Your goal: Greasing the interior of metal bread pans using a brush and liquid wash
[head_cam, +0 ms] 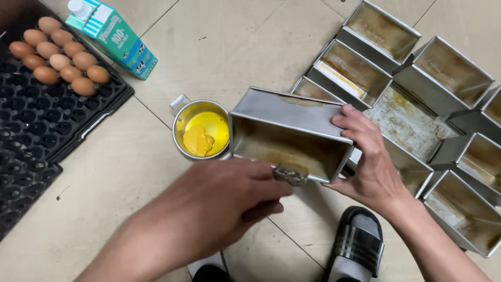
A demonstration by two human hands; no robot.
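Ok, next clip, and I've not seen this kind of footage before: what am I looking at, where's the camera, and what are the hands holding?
There is no machine here. One camera sits on a person's head and looks down at their own two bare hands above a tiled floor.

The right hand grips the end of a rectangular metal loaf tin, tilted so its inside shows. The left hand holds a small brush at the tin's lower edge.

Beside the tin stands a metal cup of yellow fat. To the right lie more loaf tins. At upper left are brown eggs on black trays and a milk carton. A striped sandal shows below.
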